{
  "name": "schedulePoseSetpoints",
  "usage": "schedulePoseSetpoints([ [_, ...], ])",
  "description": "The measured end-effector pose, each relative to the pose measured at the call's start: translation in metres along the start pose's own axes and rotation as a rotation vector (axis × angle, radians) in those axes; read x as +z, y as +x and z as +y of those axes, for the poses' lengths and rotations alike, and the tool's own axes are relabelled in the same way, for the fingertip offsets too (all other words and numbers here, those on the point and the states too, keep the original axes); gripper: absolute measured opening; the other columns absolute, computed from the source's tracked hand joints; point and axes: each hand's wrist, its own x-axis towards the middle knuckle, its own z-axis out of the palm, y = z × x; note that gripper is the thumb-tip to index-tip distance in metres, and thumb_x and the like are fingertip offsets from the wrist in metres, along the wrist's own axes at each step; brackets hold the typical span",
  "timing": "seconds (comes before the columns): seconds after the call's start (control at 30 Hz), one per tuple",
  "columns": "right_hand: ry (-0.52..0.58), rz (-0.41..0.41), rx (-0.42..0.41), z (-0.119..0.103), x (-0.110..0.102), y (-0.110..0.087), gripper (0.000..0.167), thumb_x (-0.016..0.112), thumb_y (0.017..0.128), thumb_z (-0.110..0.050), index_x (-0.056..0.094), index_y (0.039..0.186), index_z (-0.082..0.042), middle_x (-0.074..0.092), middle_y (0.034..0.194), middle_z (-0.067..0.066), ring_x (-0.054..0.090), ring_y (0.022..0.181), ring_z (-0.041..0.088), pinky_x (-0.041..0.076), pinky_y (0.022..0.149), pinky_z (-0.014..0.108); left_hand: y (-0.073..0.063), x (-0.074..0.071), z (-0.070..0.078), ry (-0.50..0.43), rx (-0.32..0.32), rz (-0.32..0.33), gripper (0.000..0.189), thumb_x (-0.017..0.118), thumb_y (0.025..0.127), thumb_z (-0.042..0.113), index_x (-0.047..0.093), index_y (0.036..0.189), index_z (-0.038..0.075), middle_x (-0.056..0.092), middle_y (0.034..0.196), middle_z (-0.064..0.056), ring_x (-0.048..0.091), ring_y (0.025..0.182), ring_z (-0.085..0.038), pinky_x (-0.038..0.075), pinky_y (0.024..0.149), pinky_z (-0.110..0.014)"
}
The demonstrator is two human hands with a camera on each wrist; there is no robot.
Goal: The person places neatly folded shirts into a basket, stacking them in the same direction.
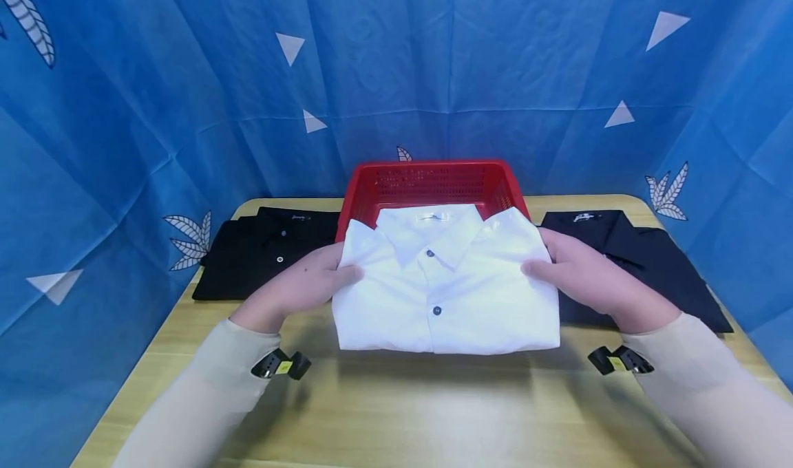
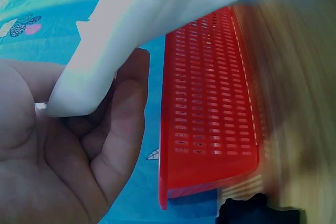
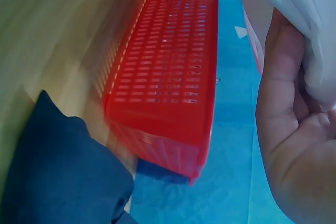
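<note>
A folded white shirt (image 1: 396,303) with a collar and dark buttons is held up above the table, in front of a red plastic basket (image 1: 434,173). My left hand (image 1: 310,275) grips its left side, thumb on the front and fingers behind. On the opposite side my right hand (image 1: 579,272) pinches the shirt the same way. In the left wrist view, the fingers (image 2: 123,129) curl round the edge of the white cloth (image 2: 100,72). The right wrist view likewise has curled fingers (image 3: 281,72) under the cloth's fold.
To the left of the basket a folded black shirt (image 1: 238,261) lies on the wooden table (image 1: 434,420). A dark navy shirt (image 1: 657,268) lies to the right, partly behind my right hand. A blue patterned curtain (image 1: 458,55) hangs behind the table and along its sides.
</note>
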Motion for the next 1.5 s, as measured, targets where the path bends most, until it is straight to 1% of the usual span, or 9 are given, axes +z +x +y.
schedulePoseSetpoints([
  [0.13, -0.022, 0.031, 0.005, -0.004, -0.004, 0.009, 0.065, 0.06, 0.103, -0.023, 0.025, 0.157, -0.009, 0.066, 0.109, 0.017, 0.073, 0.079, 0.03, 0.06, 0.074, 0.039, 0.008, -0.004, 0.003, -0.019, -0.001, 0.031, 0.041, 0.058, 0.103, 0.024, 0.049, 0.141, 0.012, 0.066, 0.109, -0.007, 0.07, 0.091, -0.021, 0.055, 0.09, -0.045],
  [0.33, -0.025, 0.065, 0.006, -0.005, -0.01, 0.026, 0.064, 0.059, 0.104, -0.024, 0.025, 0.157, -0.009, 0.061, 0.117, 0.018, 0.072, 0.082, 0.029, 0.06, 0.074, 0.04, 0.021, -0.01, 0.008, -0.042, -0.031, 0.082, 0.045, 0.059, 0.103, 0.025, 0.045, 0.145, 0.016, 0.065, 0.113, -0.007, 0.071, 0.092, -0.022, 0.056, 0.089, -0.044],
  [0.5, -0.01, 0.087, 0.011, -0.009, -0.015, 0.038, 0.064, 0.057, 0.105, -0.027, 0.025, 0.157, -0.01, 0.06, 0.12, 0.02, 0.072, 0.083, 0.031, 0.061, 0.073, 0.042, 0.032, -0.018, 0.014, -0.006, -0.04, 0.124, 0.049, 0.058, 0.104, 0.028, 0.041, 0.148, 0.018, 0.064, 0.115, -0.007, 0.069, 0.095, -0.023, 0.055, 0.092, -0.048],
  [0.63, -0.039, 0.131, 0.032, -0.018, -0.021, 0.049, 0.066, 0.058, 0.104, -0.03, 0.024, 0.156, -0.008, 0.058, 0.123, 0.019, 0.072, 0.085, 0.03, 0.061, 0.074, 0.043, 0.042, -0.026, 0.022, 0.041, -0.084, 0.157, 0.053, 0.056, 0.104, 0.035, 0.037, 0.152, 0.023, 0.062, 0.117, -0.004, 0.066, 0.1, -0.023, 0.052, 0.097, -0.053],
  [0.73, -0.068, 0.172, 0.037, -0.025, -0.027, 0.058, 0.066, 0.056, 0.105, -0.031, 0.022, 0.155, -0.006, 0.055, 0.127, 0.02, 0.07, 0.09, 0.031, 0.061, 0.076, 0.044, 0.052, -0.032, 0.028, 0.045, -0.107, 0.178, 0.055, 0.054, 0.105, 0.037, 0.034, 0.154, 0.024, 0.06, 0.119, -0.004, 0.064, 0.103, -0.024, 0.049, 0.1, -0.055],
  [0.93, -0.099, 0.236, 0.053, -0.032, -0.036, 0.076, 0.07, 0.055, 0.104, -0.037, 0.02, 0.155, -0.005, 0.05, 0.133, 0.018, 0.066, 0.101, 0.033, 0.058, 0.085, 0.046, 0.073, -0.039, 0.033, 0.021, -0.135, 0.224, 0.055, 0.051, 0.106, 0.035, 0.031, 0.156, 0.022, 0.056, 0.128, -0.004, 0.059, 0.111, -0.026, 0.049, 0.1, -0.053],
  [1.17, -0.095, 0.226, 0.066, -0.033, -0.043, 0.095, 0.072, 0.057, 0.103, -0.037, 0.019, 0.156, -0.005, 0.049, 0.134, 0.019, 0.065, 0.103, 0.036, 0.059, 0.083, 0.045, 0.091, -0.044, 0.032, 0.008, -0.148, 0.29, 0.054, 0.052, 0.105, 0.035, 0.033, 0.155, 0.025, 0.056, 0.129, -0.003, 0.058, 0.112, -0.025, 0.05, 0.099, -0.052],
  [1.3, -0.106, 0.219, 0.091, -0.033, -0.05, 0.107, 0.074, 0.056, 0.104, -0.038, 0.018, 0.157, -0.004, 0.048, 0.136, 0.02, 0.063, 0.108, 0.035, 0.057, 0.088, 0.046, 0.103, -0.049, 0.031, 0.015, -0.163, 0.306, 0.057, 0.051, 0.105, 0.035, 0.03, 0.158, 0.026, 0.055, 0.129, -0.003, 0.057, 0.113, -0.024, 0.05, 0.1, -0.051],
  [1.5, -0.08, 0.243, 0.13, -0.028, -0.054, 0.124, 0.07, 0.055, 0.105, -0.034, 0.021, 0.157, -0.002, 0.046, 0.14, 0.021, 0.057, 0.116, 0.036, 0.052, 0.097, 0.05, 0.12, -0.053, 0.033, 0.053, -0.226, 0.333, 0.062, 0.053, 0.104, 0.038, 0.027, 0.159, 0.025, 0.053, 0.134, -0.002, 0.055, 0.116, -0.023, 0.05, 0.1, -0.048],
])
